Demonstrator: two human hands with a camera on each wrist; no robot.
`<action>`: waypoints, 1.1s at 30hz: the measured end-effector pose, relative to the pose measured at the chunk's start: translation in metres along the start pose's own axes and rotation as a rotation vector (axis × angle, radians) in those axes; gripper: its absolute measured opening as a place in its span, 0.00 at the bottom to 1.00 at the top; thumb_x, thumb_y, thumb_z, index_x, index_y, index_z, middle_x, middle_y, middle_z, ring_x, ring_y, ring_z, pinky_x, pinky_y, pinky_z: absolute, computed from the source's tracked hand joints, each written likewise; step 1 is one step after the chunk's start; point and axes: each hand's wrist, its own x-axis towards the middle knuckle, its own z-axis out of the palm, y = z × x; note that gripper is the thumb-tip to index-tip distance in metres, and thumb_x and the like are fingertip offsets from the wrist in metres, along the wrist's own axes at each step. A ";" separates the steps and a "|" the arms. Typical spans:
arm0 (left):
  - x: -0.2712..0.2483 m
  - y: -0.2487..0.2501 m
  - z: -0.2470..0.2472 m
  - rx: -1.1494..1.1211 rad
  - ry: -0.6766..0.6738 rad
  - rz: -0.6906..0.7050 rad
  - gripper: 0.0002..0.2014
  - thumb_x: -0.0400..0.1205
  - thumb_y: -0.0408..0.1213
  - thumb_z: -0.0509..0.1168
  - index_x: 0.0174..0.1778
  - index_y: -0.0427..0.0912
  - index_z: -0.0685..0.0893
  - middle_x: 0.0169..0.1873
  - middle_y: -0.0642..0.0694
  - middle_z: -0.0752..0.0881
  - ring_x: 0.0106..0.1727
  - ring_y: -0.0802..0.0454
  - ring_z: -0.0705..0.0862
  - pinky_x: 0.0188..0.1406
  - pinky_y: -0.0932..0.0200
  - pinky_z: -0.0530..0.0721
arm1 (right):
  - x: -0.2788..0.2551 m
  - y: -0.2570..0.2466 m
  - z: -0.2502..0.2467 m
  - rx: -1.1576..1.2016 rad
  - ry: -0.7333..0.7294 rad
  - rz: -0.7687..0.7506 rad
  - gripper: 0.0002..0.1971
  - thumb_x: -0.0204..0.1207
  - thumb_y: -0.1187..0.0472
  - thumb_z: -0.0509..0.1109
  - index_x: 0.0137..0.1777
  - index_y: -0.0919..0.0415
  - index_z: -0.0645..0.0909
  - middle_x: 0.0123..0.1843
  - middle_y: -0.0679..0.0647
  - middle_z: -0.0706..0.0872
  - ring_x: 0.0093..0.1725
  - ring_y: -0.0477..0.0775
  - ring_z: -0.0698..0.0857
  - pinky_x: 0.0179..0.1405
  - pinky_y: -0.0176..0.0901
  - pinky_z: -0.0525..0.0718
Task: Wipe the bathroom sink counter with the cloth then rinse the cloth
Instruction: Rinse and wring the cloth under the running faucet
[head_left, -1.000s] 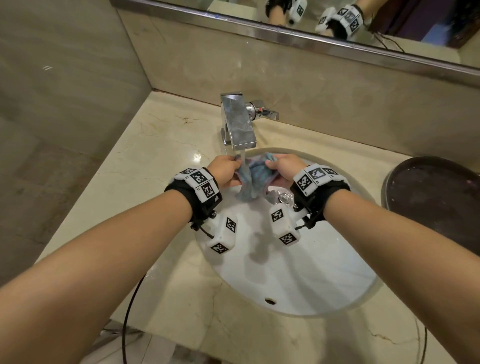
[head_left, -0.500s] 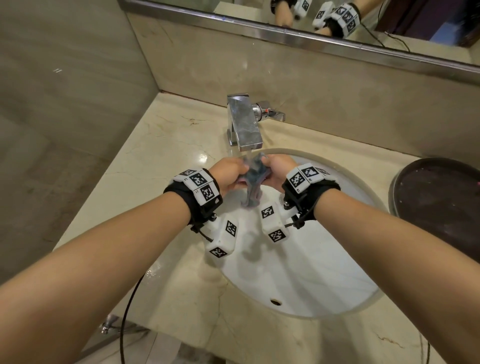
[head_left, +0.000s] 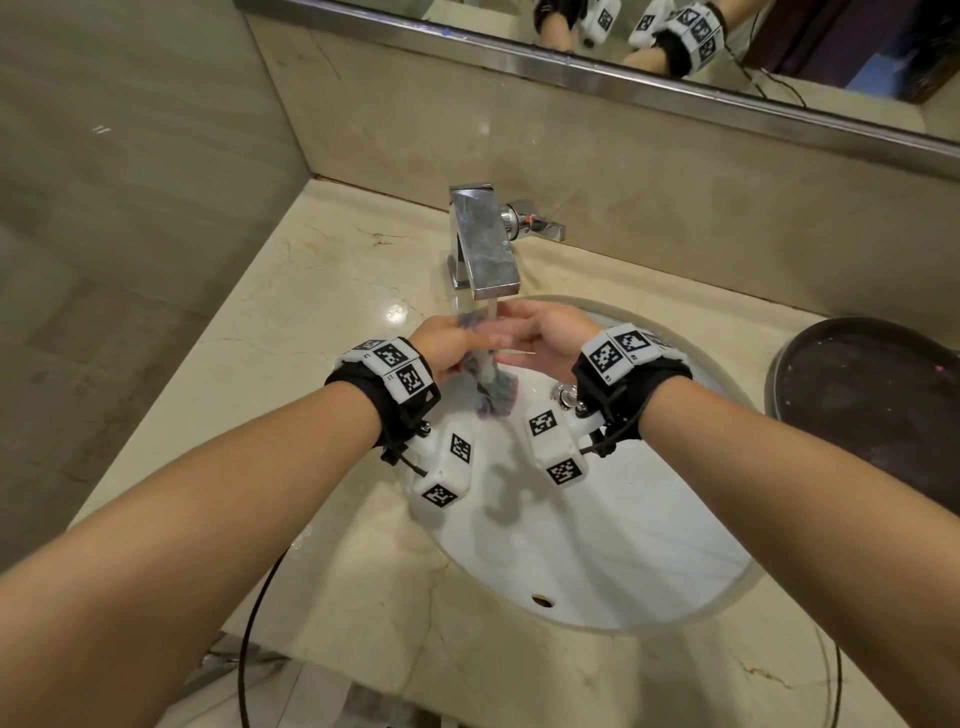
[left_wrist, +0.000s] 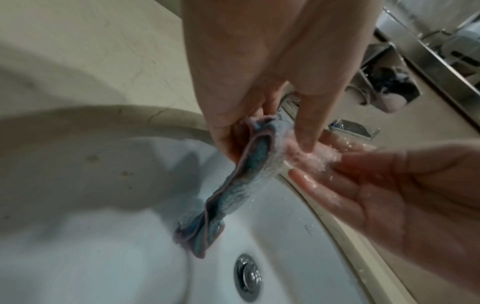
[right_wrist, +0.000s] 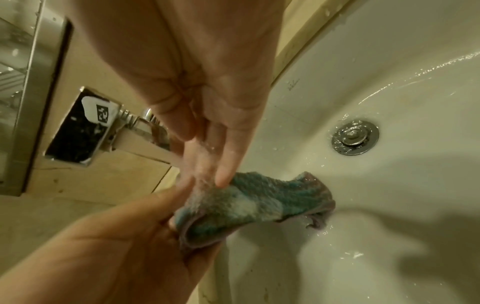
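A wet blue cloth with a purple edge (head_left: 496, 395) hangs in a narrow bunch under the running water from the chrome faucet (head_left: 483, 244), above the white sink basin (head_left: 597, 545). My left hand (head_left: 457, 345) pinches the cloth's top end (left_wrist: 259, 131) between thumb and fingers. My right hand (head_left: 524, 338) is held flat with straight wet fingers (left_wrist: 337, 185) in the stream. Its fingertips (right_wrist: 221, 179) touch the cloth (right_wrist: 254, 203) without gripping it. The left hand (right_wrist: 130, 236) shows at the lower left of the right wrist view.
The beige marble counter (head_left: 322, 312) surrounds the basin. A dark round tray (head_left: 872, 395) sits on the counter at the right. The faucet lever (head_left: 535, 226) points right. The drain plug (left_wrist: 248, 277) lies below the cloth. A mirror and wall stand behind, and a wall at the left.
Both hands were squeezing the bunched cloth together. Now my right hand has let go and opened flat under the stream, and the cloth hangs from my left hand alone.
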 end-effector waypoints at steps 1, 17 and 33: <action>0.001 -0.002 -0.001 0.030 0.018 0.008 0.18 0.75 0.25 0.69 0.61 0.32 0.82 0.49 0.35 0.87 0.43 0.44 0.85 0.49 0.51 0.85 | 0.000 -0.001 -0.001 -0.053 -0.006 -0.002 0.24 0.79 0.78 0.51 0.75 0.68 0.67 0.68 0.65 0.82 0.59 0.59 0.85 0.61 0.51 0.82; -0.005 0.003 -0.012 0.220 -0.046 0.090 0.15 0.78 0.25 0.65 0.61 0.34 0.84 0.50 0.37 0.84 0.52 0.43 0.81 0.58 0.48 0.82 | 0.006 -0.010 0.008 -0.460 0.191 0.103 0.01 0.78 0.64 0.66 0.47 0.61 0.77 0.34 0.52 0.77 0.31 0.47 0.75 0.32 0.36 0.76; 0.000 0.008 -0.007 0.570 -0.051 0.268 0.20 0.75 0.37 0.73 0.62 0.39 0.83 0.50 0.41 0.86 0.45 0.50 0.82 0.46 0.58 0.82 | 0.001 -0.013 0.015 0.008 0.118 -0.008 0.11 0.80 0.70 0.61 0.36 0.63 0.76 0.30 0.57 0.75 0.18 0.43 0.74 0.17 0.31 0.79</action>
